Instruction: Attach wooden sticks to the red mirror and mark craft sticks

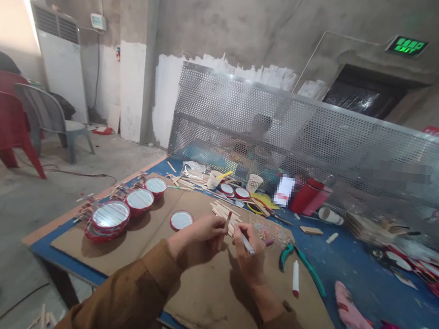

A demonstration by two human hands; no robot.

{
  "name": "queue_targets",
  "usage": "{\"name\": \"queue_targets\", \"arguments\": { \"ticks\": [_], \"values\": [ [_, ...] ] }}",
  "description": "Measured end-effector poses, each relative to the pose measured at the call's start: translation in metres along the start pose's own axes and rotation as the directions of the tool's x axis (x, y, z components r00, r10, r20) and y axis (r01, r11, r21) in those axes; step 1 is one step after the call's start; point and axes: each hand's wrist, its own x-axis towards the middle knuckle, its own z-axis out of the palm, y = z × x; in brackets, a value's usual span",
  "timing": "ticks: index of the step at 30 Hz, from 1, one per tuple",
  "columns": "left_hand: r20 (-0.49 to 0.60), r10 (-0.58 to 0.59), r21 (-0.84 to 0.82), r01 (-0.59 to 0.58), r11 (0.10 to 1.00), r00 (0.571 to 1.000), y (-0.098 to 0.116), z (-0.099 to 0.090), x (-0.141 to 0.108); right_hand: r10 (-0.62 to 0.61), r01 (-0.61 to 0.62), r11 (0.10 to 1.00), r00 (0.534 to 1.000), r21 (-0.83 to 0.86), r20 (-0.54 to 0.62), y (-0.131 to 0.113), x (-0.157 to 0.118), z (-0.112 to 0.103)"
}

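My left hand point(211, 235) pinches a small wooden stick point(228, 219), which stands up from the fingertips and looks reddish-brown at the top. In my right hand point(251, 255) is a white marker point(248, 245), held like a pen close to the stick. Behind both hands lies a pile of pale wooden sticks point(224, 210) on the cardboard sheet point(203, 310). A round disc with a red rim point(181, 220) rests just left of my left hand. Right of my right hand are teal-handled pliers point(310, 270) and a white marker with a red end point(295, 280).
Shiny red-rimmed round pieces point(110, 215) stand along the table's left side. Paper cups point(255, 182), a red bottle point(306, 195) and loose sticks line the back, before a perforated metal screen point(219, 101). A pink tool point(363, 323) lies at right. Chairs point(0, 123) stand left.
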Motion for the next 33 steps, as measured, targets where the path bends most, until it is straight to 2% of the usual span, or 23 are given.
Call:
{"name": "queue_targets", "arguments": {
  "ticks": [5,11,17,33],
  "values": [
    [0.003,0.024,-0.029,-0.024,0.999,1.000,-0.0044,0.0002,0.0011,-0.002,0.002,1.000,0.999,-0.010,-0.040,-0.0010,0.0006,-0.0013],
    [-0.007,0.039,-0.040,-0.039,0.998,0.999,-0.0029,0.0019,0.0000,-0.003,0.003,1.000,1.000,0.009,0.014,-0.0014,0.0005,-0.0012],
    [0.033,0.014,-0.044,-0.012,0.999,0.999,-0.0019,0.0004,0.0027,0.007,-0.007,1.000,1.000,0.018,-0.016,-0.0010,0.0021,-0.0011],
    [0.037,0.019,-0.027,-0.018,0.999,0.999,-0.0028,-0.0012,0.0026,0.016,-0.016,0.999,1.000,0.048,-0.007,0.0013,0.0011,0.0007]
  ]
}}
